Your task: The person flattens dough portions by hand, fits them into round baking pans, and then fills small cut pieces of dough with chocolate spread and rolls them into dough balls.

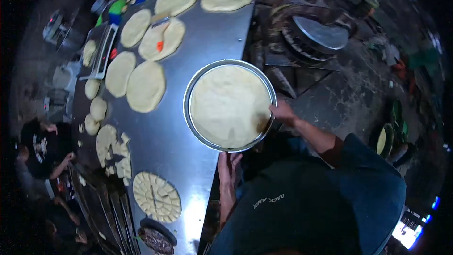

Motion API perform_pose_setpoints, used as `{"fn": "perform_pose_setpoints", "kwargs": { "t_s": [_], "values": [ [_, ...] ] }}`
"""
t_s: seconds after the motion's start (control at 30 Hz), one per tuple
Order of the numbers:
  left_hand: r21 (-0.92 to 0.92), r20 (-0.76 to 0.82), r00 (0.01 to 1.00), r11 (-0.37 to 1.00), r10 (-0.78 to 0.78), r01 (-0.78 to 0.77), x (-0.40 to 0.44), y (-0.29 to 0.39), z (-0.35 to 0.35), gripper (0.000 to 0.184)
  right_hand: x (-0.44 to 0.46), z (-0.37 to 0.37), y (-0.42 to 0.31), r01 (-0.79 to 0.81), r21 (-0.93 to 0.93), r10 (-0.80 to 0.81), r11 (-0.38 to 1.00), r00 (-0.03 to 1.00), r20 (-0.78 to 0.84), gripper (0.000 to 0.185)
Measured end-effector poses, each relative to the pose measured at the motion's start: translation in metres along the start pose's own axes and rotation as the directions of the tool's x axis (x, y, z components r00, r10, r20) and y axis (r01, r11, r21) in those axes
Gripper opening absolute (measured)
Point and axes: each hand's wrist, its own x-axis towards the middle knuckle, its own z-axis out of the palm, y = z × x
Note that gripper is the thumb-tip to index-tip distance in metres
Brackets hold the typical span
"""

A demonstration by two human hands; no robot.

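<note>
A round metal-rimmed pan (188, 125) with a flat pale sheet of dough (229, 99) inside is held over the table's right edge. My right hand (283, 112) grips its right rim, fingers closed around the edge. At the near rim, my left hand (227, 164) holds the pan from below, its fingertips partly hidden. A brownish patch shows at the lower right of the dough sheet.
Several flattened dough rounds (146, 87) lie on the metal table (188, 170), one under an orange-tipped brush (160, 43). Dough balls (98, 108), dough cut into pieces (157, 197) and a dough sheeter (104, 52) are at left. A stove (314, 40) stands right; another person (40, 148) sits far left.
</note>
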Motion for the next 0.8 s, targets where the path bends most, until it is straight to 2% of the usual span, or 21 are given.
{"fn": "perform_pose_setpoints", "kwargs": {
  "t_s": [0.03,0.07,0.13,0.17,0.2,0.23,0.27,0.3,0.33,0.37,0.4,0.47,0.53,0.57,0.6,0.63,0.67,0.7,0.73,0.77,0.8],
  "values": [
    [0.079,-0.004,1.000,0.996,0.031,-0.031,0.006,0.005,0.026,0.051,-0.011,-0.003,0.024,0.088,0.051,-0.082,0.995,0.990,-0.118,0.032],
    [0.084,-0.058,0.997,0.996,0.045,-0.040,0.008,0.007,0.056,0.048,-0.023,-0.011,0.046,0.081,0.063,-0.071,0.995,0.986,-0.153,0.032],
    [0.440,0.001,0.995,0.893,0.101,-0.091,0.033,-0.017,0.065,0.049,-0.043,-0.027,0.093,0.112,0.489,-0.041,0.865,0.987,-0.154,0.029],
    [0.449,0.026,0.995,0.888,0.101,-0.101,0.046,-0.025,0.076,0.049,-0.037,-0.033,0.127,0.127,0.498,-0.042,0.858,0.983,-0.178,0.029],
    [0.492,0.099,0.992,0.863,0.077,-0.116,0.056,-0.034,0.088,0.049,-0.026,-0.039,0.170,0.280,0.186,-0.213,0.942,0.925,-0.314,0.030],
    [0.531,0.166,0.985,0.837,0.053,-0.134,0.065,-0.042,0.101,0.048,-0.022,-0.044,0.199,0.373,-0.158,-0.405,0.914,0.832,-0.378,0.031],
    [0.535,0.173,0.983,0.832,0.059,-0.144,0.074,-0.049,0.116,0.048,-0.031,-0.053,0.211,0.380,-0.154,-0.410,0.912,0.826,-0.386,0.031],
    [0.561,0.155,0.987,0.826,-0.038,-0.056,0.083,-0.057,0.132,0.046,-0.046,-0.063,0.221,0.313,-0.420,-0.492,0.852,0.753,-0.436,0.031],
    [0.585,0.125,0.983,0.810,-0.135,0.037,0.088,-0.066,0.147,0.043,-0.059,-0.071,0.227,0.200,-0.647,-0.580,0.736,0.680,-0.449,0.032],
    [0.632,0.087,0.991,0.775,-0.103,0.025,0.094,-0.077,0.162,0.040,-0.061,-0.082,0.227,0.334,-0.156,-0.362,0.930,0.748,-0.557,0.033],
    [0.643,0.087,0.987,0.765,-0.133,0.046,0.100,-0.087,0.174,0.041,-0.057,-0.092,0.227,0.371,0.380,-0.133,0.847,0.840,-0.526,0.035],
    [0.652,0.138,0.977,0.758,-0.163,0.035,0.124,-0.125,0.170,0.042,-0.020,-0.083,0.313,0.269,0.779,0.160,0.567,0.891,-0.424,0.026],
    [0.631,0.066,0.990,0.774,-0.124,0.055,0.129,-0.133,0.206,0.041,0.023,-0.089,0.402,0.264,0.453,-0.028,0.852,0.886,-0.463,0.027],
    [0.587,0.073,0.982,0.804,-0.174,0.098,0.139,-0.138,0.220,0.040,-0.001,-0.118,0.400,0.273,0.438,-0.074,0.857,0.905,-0.419,0.027],
    [0.540,0.084,0.972,0.830,-0.218,0.139,0.151,-0.138,0.233,0.040,0.011,-0.138,0.359,0.377,0.203,-0.174,0.904,0.757,-0.630,0.027],
    [0.660,0.077,0.974,0.743,-0.214,0.111,0.161,-0.129,0.250,0.044,0.008,-0.142,0.290,0.430,-0.053,-0.304,0.901,0.542,-0.784,0.029],
    [0.762,0.064,0.974,0.641,-0.216,0.092,0.172,-0.119,0.267,0.048,0.005,-0.171,0.265,0.461,-0.065,-0.349,0.885,0.564,-0.748,0.029],
    [0.770,0.130,0.989,0.636,-0.069,-0.056,0.185,-0.114,0.272,0.054,0.003,-0.198,0.241,0.384,0.456,-0.079,0.803,0.827,-0.557,0.028],
    [0.771,0.192,0.978,0.605,0.075,-0.198,0.196,-0.110,0.274,0.059,0.011,-0.217,0.224,0.097,0.827,0.100,0.554,0.978,-0.182,0.029],
    [0.631,0.285,0.945,0.711,0.162,-0.312,0.176,-0.075,0.298,0.062,0.027,-0.223,0.213,0.084,0.808,0.070,0.584,0.986,-0.153,0.029],
    [0.469,0.360,0.896,0.779,0.261,-0.416,0.132,-0.024,0.329,0.066,0.041,-0.221,0.202,0.096,0.831,0.136,0.548,0.970,-0.202,0.033]
  ]
}}
